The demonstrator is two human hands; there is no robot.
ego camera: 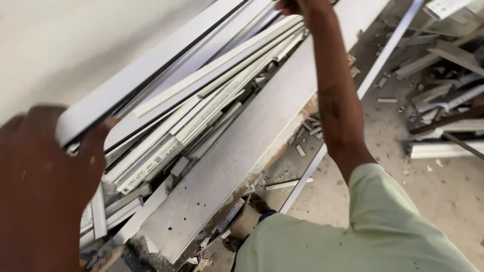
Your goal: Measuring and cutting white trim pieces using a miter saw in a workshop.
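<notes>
My left hand (40, 186) at 8 o'clock clamps thumb-over the near end of the long white profile (151, 65); right hand (302, 6) at 12 grips farther up, fingers cropped, can't tell. It leans on the strip stack (201, 106). Looks light, stiff, whippy, smooth: hold it wide apart.

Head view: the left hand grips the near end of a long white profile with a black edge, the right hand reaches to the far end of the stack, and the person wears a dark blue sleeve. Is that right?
Not quite. The head view shows a pale green sleeve, not dark blue. The rest holds: the left hand grips the near end of the white profile, and the right hand reaches to the stack's far end.
</notes>
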